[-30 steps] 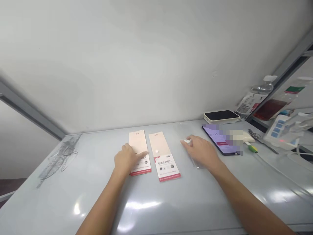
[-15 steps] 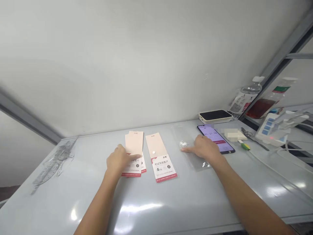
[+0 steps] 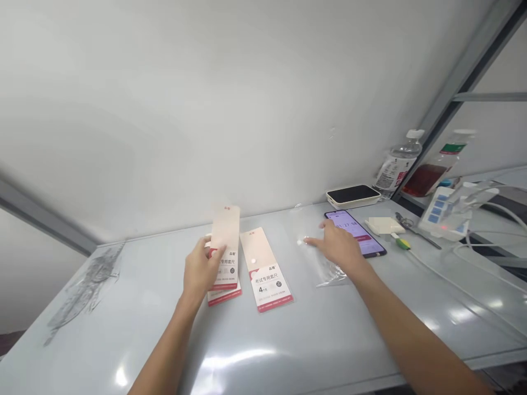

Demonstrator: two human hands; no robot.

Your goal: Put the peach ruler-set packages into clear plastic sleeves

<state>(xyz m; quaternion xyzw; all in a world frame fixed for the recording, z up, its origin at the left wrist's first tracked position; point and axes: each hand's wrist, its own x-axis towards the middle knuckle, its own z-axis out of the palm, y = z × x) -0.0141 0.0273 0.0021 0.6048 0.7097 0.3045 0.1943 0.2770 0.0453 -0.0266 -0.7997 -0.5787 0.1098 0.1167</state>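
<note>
My left hand (image 3: 201,269) is closed on a pink and white printed card (image 3: 226,225) with a red bottom strip, thumb across its front. The card is tilted up a little over another such card (image 3: 224,298), which it mostly covers. Between my hands a third printed card (image 3: 267,274) lies flat, with a white snap button on its upper half. My right hand (image 3: 340,247) is closed at the side of a clear plastic sleeve (image 3: 329,274), its thumb on the sleeve beside white snap buttons (image 3: 300,242). Its other fingers are partly hidden.
A phone with a lit timer screen (image 3: 370,246) lies just beyond my right hand, with another phone (image 3: 354,194) behind it. Farther right are a white adapter with a cable (image 3: 383,225), scissors (image 3: 420,231), a power strip (image 3: 442,214) and two bottles (image 3: 397,167).
My left hand has lifted the top card and moved it slightly up, showing more of the card beneath. My right hand stays at the clear sleeve, whose far end looks raised. The view has shifted slightly.
</note>
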